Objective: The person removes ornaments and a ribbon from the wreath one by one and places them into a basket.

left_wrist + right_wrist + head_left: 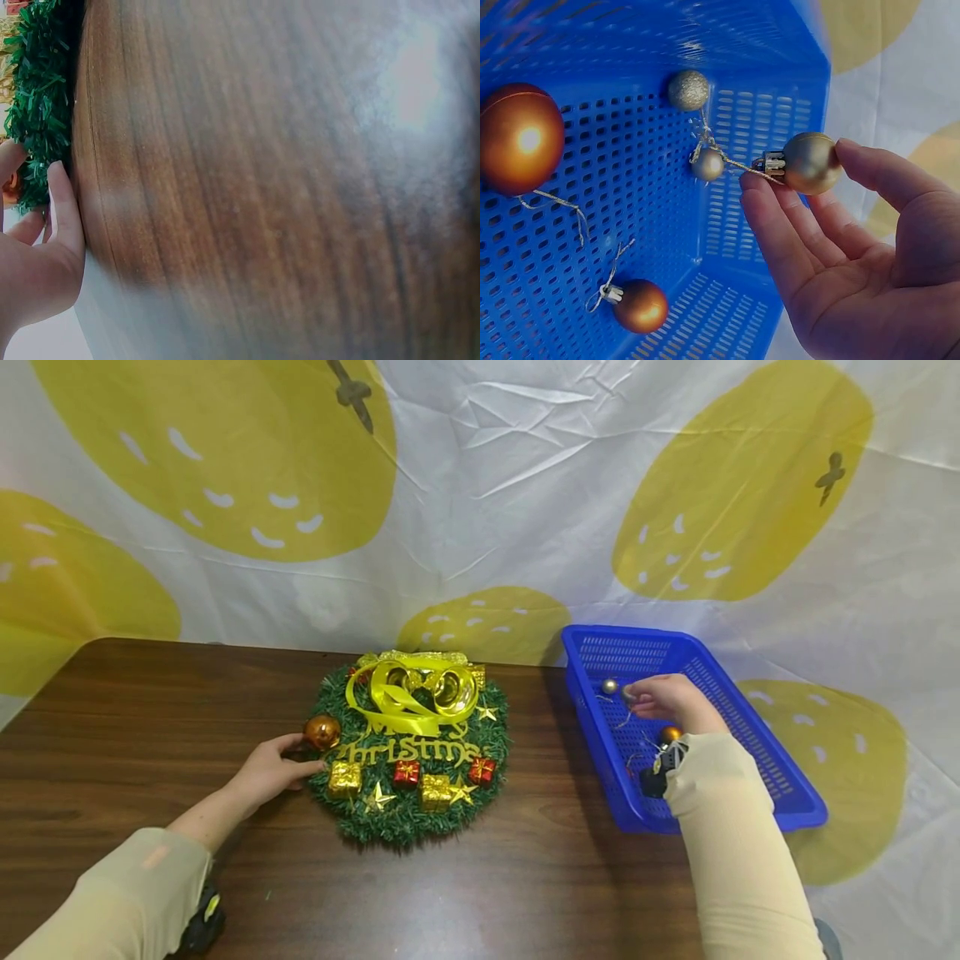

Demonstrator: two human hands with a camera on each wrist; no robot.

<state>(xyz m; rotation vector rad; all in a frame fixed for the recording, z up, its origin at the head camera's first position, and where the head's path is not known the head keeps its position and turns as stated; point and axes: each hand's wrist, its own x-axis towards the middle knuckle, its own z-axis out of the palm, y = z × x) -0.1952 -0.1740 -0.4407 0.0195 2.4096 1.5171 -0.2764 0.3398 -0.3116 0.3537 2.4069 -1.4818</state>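
My right hand (670, 700) pinches a small gold Christmas ball (810, 163) between thumb and fingertips, inside the blue basket (596, 739). Its metal cap and string show in the right wrist view. My left hand (268, 770) rests at the left edge of a green tinsel wreath (401, 831), thumb and fingers spread beside an orange ball (322, 732). The wreath carries a yellow ribbon with bells (408, 697), gold "Christmas" lettering (412, 751), gift boxes and stars. In the left wrist view, fingers touch the wreath's rim (45, 90).
In the basket lie orange balls (640, 306), a glittery gold ball (688, 91) and a smaller gold ball (708, 164), with loose strings. The basket stands right of the wreath on a brown wooden table (187, 702). A white cloth with yellow patterns (510, 518) hangs behind.
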